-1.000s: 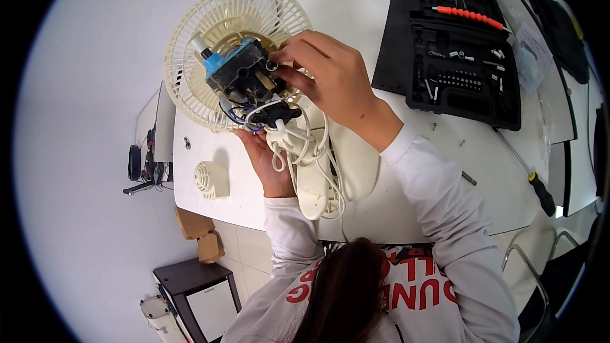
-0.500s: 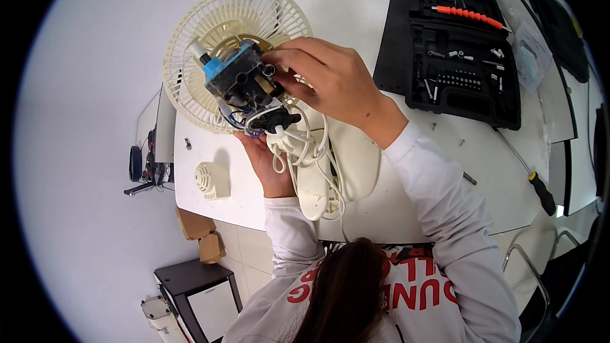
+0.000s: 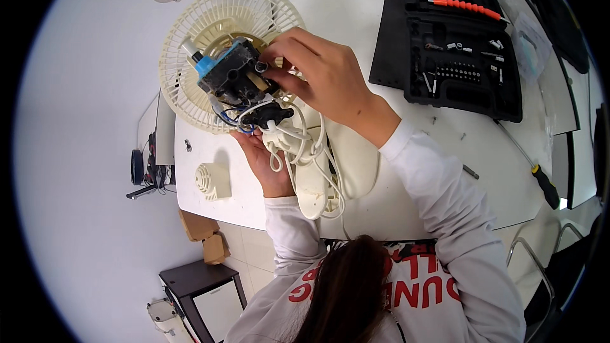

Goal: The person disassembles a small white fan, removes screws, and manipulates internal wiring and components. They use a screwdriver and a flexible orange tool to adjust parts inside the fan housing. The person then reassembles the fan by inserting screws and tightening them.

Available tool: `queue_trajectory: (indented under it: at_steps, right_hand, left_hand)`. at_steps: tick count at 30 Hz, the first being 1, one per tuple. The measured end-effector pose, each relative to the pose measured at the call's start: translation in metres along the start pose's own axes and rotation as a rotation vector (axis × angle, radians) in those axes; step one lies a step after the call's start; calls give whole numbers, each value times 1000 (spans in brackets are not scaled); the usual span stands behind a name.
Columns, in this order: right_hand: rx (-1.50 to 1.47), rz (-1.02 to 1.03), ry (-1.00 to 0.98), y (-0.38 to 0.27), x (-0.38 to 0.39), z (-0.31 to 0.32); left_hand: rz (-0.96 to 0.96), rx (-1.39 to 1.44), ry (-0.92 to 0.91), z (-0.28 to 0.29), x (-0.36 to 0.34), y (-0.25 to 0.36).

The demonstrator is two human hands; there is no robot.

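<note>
A cream electric fan (image 3: pixel 232 20) lies on the white table with its rear cover off, baring a black and blue motor and gearbox unit (image 3: pixel 235 76). My right hand (image 3: pixel 324 73) reaches over from the right, thumb and fingers pinched on a small round shiny-ended piece (image 3: pixel 261 67) at the gearbox. From below, my left hand (image 3: pixel 262 164) grips the fan at its neck, its fingertips partly hidden behind the fan. A looped white cord (image 3: pixel 298 136) and blue wires hang around the neck, between the motor and the fan's base (image 3: pixel 352 159).
At the left stands the cream motor cover (image 3: pixel 213 181). An open black tool case (image 3: pixel 464 76) with bits and sockets lies at the right, an orange flexible shaft (image 3: pixel 467 7) in its lid. A yellow-black screwdriver (image 3: pixel 544 187) and loose screws (image 3: pixel 463 136) lie nearer me.
The view has shifted slightly. My right fingers keep their pinch at the gearbox with a small turn of the hand, and my left hand still supports the fan.
</note>
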State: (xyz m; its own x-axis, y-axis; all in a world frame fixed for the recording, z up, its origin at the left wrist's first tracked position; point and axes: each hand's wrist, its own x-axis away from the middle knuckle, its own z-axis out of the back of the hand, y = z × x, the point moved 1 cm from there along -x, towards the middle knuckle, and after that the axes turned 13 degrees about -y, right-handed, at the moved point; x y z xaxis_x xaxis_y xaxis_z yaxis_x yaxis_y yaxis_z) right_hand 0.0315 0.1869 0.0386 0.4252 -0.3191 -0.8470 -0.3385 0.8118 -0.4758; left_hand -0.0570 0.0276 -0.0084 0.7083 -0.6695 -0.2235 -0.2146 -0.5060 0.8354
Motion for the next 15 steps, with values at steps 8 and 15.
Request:
queue_trajectory:
  at_steps: [8, 15]
  right_hand:
    - [-16, 13, 58, -2, 3, -4]
    - [-56, -32, 60, -3, 1, 0]
  left_hand:
    - [9, -50, 29, 12, 0, 0]
    - [-79, 108, -145, 10, 5, -1]
